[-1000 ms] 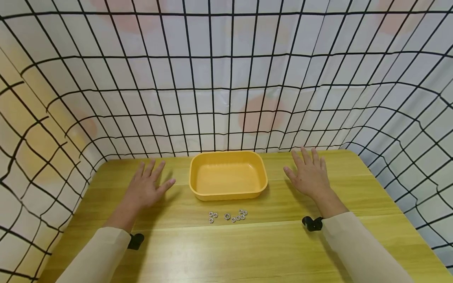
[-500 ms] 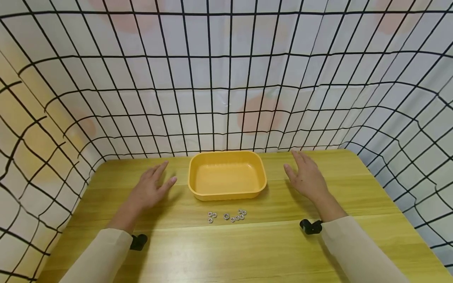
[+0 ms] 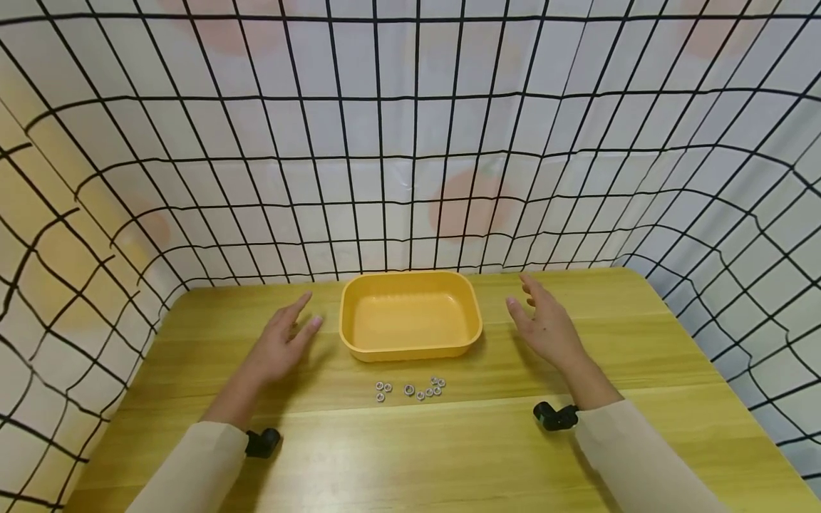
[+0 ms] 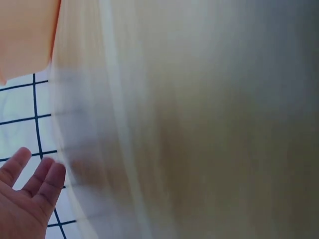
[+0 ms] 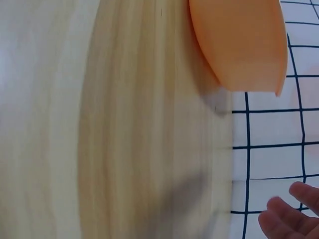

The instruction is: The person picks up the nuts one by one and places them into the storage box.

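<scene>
Between my two hands stands a yellow plastic tray (image 3: pixel 410 353), with bare floor inside it. My left hand (image 3: pixel 280 347) hovers over the table to the tray's left, thumb and fingers spread and holding nothing. On the other side my right hand (image 3: pixel 545 331) is also raised off the tabletop, fingers relaxed, nothing held. Several small metal nuts (image 3: pixel 409 390) lie in a loose row in front of the tray. Each wrist view shows its hand, the left hand (image 4: pixel 30 199) and the right hand (image 5: pixel 294 214), in a lower corner, apart from the tray.
The wood-grain table (image 3: pixel 410 463) stretches in front of the nuts. A white sheet with a black grid net (image 3: pixel 398 178) closes off the back and both sides. A small black camera (image 3: pixel 263 443) is strapped to the left wrist, another black camera (image 3: pixel 554 416) to the right.
Both hands have turned from palms down toward palms facing inward, and the left hand has drifted slightly right toward the tray. The tray and nuts stay in place.
</scene>
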`<state>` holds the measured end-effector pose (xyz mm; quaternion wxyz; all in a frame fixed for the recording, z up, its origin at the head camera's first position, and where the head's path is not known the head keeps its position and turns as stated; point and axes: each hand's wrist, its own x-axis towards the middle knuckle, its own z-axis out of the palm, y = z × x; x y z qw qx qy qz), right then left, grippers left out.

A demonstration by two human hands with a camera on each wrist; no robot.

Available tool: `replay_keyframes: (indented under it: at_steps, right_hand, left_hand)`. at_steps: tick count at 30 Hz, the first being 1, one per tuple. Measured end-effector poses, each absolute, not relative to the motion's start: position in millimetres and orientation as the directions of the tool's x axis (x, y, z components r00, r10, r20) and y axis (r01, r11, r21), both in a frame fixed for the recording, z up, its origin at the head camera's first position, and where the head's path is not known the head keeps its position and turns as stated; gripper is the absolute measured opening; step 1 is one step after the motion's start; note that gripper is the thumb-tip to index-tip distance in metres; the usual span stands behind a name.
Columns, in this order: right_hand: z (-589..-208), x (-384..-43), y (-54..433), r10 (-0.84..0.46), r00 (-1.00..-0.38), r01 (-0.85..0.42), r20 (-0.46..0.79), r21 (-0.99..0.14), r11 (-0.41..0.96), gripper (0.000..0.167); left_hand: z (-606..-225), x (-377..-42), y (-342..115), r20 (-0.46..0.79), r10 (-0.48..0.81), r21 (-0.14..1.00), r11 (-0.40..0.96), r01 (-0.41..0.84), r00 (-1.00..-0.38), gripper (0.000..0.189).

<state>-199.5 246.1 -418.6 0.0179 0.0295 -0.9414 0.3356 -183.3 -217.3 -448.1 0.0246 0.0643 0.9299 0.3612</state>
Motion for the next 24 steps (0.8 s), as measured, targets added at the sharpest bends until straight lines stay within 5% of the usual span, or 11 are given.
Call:
replay_keyframes:
  at_steps: [24]
  right_hand:
    - [-443.7, -176.3, 221.2, 0.005, -0.985, 0.163, -0.171, -0.932, 0.323, 0.050]
  left_hand:
    - [-445.2, -185.9, -188.3, -0.114, 0.034, 0.931, 0.352, -0.095, -0.993, 0.060]
